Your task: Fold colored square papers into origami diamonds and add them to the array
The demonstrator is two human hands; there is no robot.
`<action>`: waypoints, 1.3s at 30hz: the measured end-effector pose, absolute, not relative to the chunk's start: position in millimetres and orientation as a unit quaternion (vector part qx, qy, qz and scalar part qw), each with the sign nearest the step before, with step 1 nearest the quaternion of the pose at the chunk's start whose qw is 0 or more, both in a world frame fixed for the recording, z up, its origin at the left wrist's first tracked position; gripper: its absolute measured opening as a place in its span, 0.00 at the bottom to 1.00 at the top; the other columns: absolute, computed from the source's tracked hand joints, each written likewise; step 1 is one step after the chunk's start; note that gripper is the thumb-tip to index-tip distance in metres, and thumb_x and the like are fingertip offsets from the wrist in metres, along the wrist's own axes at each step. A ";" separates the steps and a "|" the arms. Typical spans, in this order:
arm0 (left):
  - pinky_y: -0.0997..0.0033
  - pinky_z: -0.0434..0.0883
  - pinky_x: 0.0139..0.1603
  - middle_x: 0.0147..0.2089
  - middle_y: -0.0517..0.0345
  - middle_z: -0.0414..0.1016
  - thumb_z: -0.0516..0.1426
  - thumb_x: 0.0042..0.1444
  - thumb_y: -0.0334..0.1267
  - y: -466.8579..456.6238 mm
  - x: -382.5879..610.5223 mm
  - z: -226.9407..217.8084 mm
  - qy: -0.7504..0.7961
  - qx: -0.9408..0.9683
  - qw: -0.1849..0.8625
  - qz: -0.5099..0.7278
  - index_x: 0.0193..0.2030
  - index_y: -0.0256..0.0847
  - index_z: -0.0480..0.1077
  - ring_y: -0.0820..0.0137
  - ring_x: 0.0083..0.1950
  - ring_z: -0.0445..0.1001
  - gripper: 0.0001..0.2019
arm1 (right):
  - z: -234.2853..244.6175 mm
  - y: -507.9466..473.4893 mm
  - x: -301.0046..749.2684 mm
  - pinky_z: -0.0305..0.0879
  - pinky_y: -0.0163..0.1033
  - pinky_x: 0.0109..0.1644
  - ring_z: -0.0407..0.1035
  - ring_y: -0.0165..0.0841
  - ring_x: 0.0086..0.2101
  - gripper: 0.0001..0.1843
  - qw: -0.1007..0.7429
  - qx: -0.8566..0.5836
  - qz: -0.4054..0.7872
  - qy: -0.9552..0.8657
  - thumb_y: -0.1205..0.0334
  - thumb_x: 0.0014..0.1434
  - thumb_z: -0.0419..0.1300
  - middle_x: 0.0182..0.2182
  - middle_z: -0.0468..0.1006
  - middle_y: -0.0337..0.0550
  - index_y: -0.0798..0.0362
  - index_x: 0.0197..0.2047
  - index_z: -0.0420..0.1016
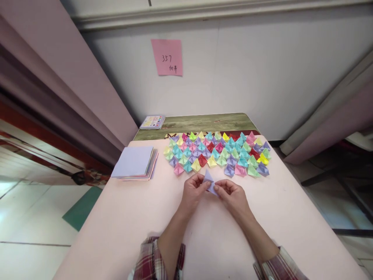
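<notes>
A small folded piece of lavender origami paper (208, 177) is held between my two hands, just above the table. My left hand (194, 189) pinches its left side between thumb and fingers. On the right edge, my right hand (231, 192) pinches with its thumb on top. The paper comes to a point at the far end, and its lower part is partly covered by my thumbs. Beyond my hands lie rows of many-coloured folded paper pieces (201, 160), each with raised points.
A stack of square coloured paper (132, 162) lies at the left of the pale tabletop (215, 241). A printed packet (152, 121) rests at the back left on the green wood-patterned surface (204, 123). A pink note (167, 57) with handwriting hangs on the wall.
</notes>
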State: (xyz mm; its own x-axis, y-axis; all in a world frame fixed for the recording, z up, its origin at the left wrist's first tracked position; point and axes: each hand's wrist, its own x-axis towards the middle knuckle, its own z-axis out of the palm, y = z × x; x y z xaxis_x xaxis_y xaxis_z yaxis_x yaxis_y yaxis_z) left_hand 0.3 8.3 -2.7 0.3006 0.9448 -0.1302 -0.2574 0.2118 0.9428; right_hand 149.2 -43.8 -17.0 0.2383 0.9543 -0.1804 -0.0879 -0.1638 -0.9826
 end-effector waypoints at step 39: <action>0.78 0.65 0.29 0.26 0.64 0.73 0.70 0.41 0.39 5.6 1.4 -9.5 0.372 0.444 0.729 0.366 0.38 0.39 0.67 0.76 0.26 0.70 0.20 | -20.4 -43.5 151.2 0.62 0.33 0.27 0.67 0.30 0.24 0.17 0.541 -0.579 0.470 -0.389 0.48 0.50 0.68 0.24 0.76 0.40 0.55 0.30 0.77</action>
State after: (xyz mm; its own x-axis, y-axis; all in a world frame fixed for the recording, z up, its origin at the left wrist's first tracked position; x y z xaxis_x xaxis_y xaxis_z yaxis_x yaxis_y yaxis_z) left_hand 1.4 5.6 -9.5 0.4559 0.8634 -0.2163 -0.2036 0.3377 0.9190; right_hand 151.2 -43.5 -20.4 0.2550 0.9590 -0.1241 -0.0578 -0.1130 -0.9919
